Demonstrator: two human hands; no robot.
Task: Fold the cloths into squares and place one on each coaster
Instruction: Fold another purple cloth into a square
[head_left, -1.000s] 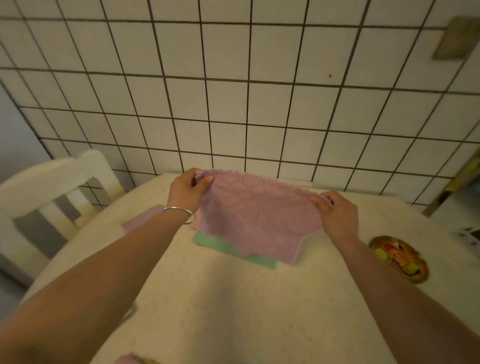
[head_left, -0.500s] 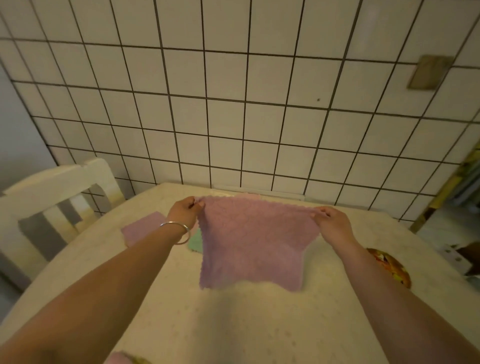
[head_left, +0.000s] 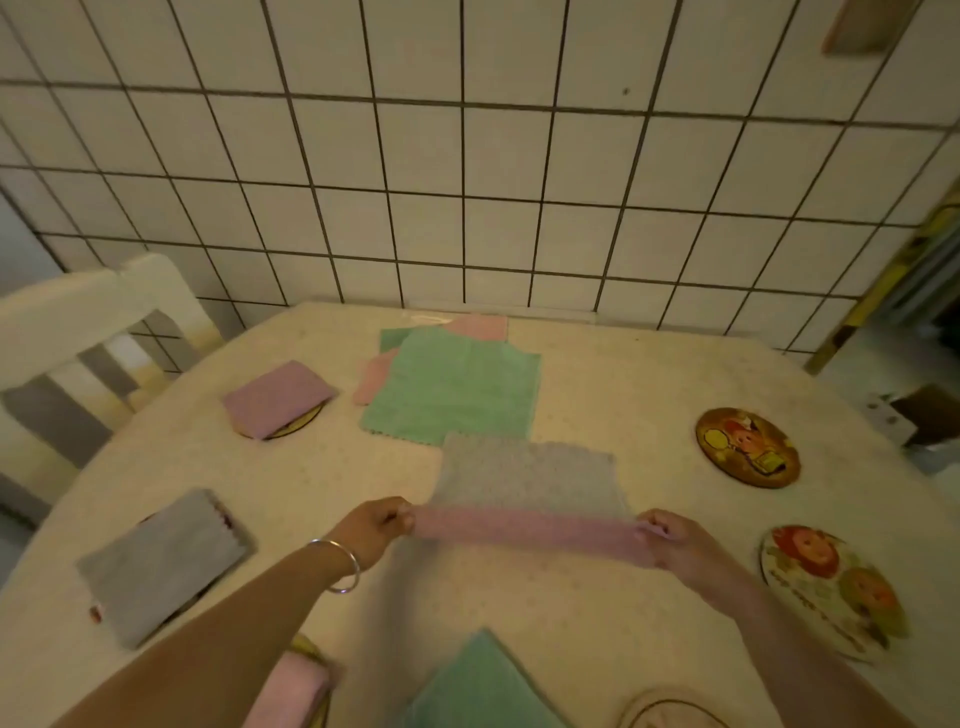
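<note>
Above the table (head_left: 519, 623), left hand (head_left: 374, 525) and right hand (head_left: 670, 540) each pinch the pink cloth (head_left: 524, 530) taut; both grips closed.

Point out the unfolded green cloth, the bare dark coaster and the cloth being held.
unfolded green cloth (head_left: 457, 389), head view, its flat middle.
dark coaster (head_left: 747, 448), head view, its printed face.
held pink cloth (head_left: 524, 493), head view, its middle.

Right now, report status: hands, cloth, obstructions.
Left hand and right hand each pinch a corner of the pink textured cloth. Cloth half on table, unfolded. Two round picture coasters bare, right side.
</note>
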